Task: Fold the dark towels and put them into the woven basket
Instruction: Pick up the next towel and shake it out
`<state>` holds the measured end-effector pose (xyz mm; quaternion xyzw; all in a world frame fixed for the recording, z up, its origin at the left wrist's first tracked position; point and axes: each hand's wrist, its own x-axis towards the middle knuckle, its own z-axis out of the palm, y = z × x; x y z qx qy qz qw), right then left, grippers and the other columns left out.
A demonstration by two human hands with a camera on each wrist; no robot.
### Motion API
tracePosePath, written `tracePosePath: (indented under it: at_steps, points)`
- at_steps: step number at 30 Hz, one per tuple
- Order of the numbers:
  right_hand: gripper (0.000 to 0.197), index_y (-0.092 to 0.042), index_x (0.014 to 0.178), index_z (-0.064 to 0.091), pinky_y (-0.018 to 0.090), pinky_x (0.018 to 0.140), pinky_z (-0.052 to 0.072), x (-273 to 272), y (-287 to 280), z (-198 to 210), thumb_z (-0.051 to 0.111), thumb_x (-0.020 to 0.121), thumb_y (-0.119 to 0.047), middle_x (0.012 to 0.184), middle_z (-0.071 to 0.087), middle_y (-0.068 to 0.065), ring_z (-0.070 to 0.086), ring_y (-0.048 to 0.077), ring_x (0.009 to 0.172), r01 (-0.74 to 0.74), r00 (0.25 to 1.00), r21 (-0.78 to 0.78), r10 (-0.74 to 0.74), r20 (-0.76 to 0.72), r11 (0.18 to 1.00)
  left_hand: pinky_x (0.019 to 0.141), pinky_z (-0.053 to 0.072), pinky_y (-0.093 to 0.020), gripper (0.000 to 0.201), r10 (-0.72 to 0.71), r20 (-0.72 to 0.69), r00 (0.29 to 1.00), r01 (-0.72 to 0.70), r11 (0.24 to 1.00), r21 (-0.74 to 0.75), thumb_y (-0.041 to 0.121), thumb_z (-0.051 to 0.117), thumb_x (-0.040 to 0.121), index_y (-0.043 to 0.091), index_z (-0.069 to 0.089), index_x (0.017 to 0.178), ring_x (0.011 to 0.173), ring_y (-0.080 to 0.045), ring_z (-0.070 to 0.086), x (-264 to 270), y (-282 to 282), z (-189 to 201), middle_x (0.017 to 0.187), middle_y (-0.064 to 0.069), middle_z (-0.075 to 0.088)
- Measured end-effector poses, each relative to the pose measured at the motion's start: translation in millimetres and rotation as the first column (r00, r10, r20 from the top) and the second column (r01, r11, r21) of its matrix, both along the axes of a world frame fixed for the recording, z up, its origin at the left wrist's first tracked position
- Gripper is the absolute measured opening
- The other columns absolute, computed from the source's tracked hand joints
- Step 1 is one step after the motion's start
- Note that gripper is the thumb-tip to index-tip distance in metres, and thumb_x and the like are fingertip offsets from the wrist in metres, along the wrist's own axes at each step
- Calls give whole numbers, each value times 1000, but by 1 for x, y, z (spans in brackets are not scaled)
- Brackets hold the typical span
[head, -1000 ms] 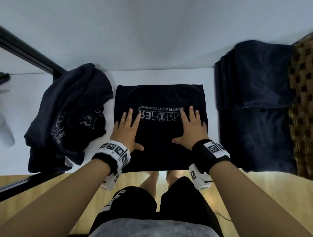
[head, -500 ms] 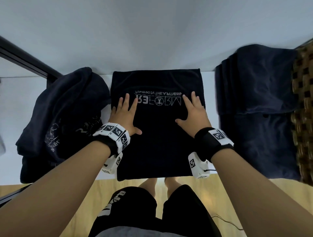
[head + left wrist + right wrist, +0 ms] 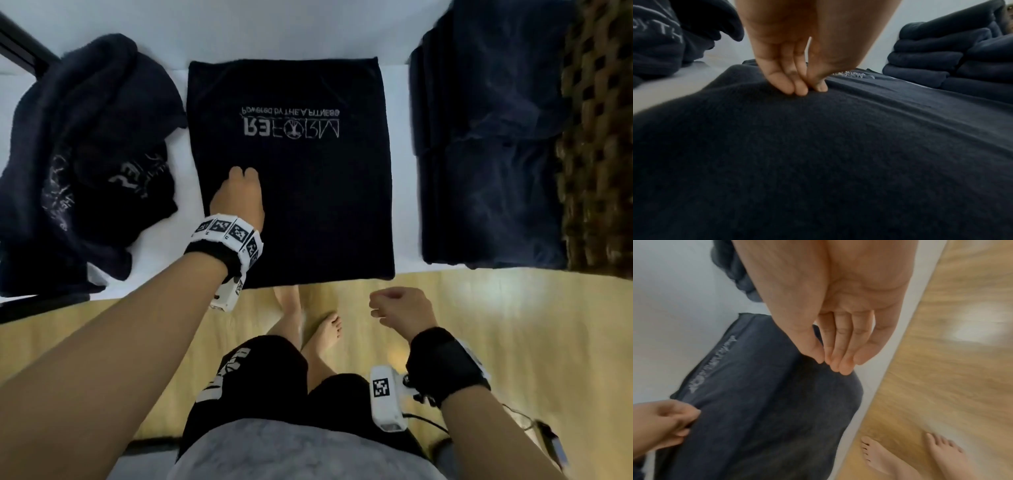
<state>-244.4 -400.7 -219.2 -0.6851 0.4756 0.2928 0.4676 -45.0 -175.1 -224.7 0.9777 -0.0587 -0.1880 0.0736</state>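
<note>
A dark towel (image 3: 308,192) with pale lettering lies folded flat on the white table (image 3: 400,144), straight in front of me. My left hand (image 3: 243,171) sits on its left half. In the left wrist view the left hand (image 3: 807,91) pinches a small ridge of the cloth between fingers and thumb. My right hand (image 3: 380,308) hangs off the table over the wooden floor, loosely curled and holding nothing. In the right wrist view its fingers (image 3: 844,360) point down beside the towel's near right corner. The woven basket (image 3: 599,137) stands at the far right.
A stack of folded dark towels (image 3: 489,154) lies between the flat towel and the basket. A loose heap of dark towels (image 3: 85,154) fills the table's left side. My bare feet (image 3: 329,325) stand on the floor below the table edge.
Both hands lay flat on the towel before. The right hand has lifted off and drawn back over the floor. The left hand slid toward me and closed its fingers on the cloth.
</note>
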Motion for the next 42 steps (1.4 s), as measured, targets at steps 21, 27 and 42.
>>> tracePosePath:
  at_steps: [21, 27, 42]
  points:
    - [28, -15, 110, 59, 26, 67, 58, -6, 2, -70, 74, 86, -16, 91, 73, 5, 73, 13, 73, 415, 865, 196, -452, 219, 888, 75, 50, -23, 35, 714, -257, 651, -759, 619, -203, 23, 64, 87, 16, 62, 121, 82, -17, 65, -180, 101, -37, 101, -2, 70]
    - [12, -21, 95, 65, 24, 70, 56, -6, 1, -70, 73, 87, -23, 85, 71, 0, 70, 12, 77, 313, 906, 132, -338, 255, 940, 55, 53, -20, 30, 734, -517, 441, -892, 292, -346, 20, 77, 81, 9, 66, 106, 65, -11, 65, -155, 86, -66, 77, 1, 68]
    - [37, -22, 53, 36, 25, 54, 34, -8, -10, -6, 68, 72, -26, 45, 33, -13, 33, 11, 50, 113, 906, -133, -47, 421, 985, 49, 34, -15, 38, 681, -396, 616, -784, 481, -393, 25, 73, 72, 20, 41, 52, 44, -2, 39, -161, 105, -1, 45, 15, 41]
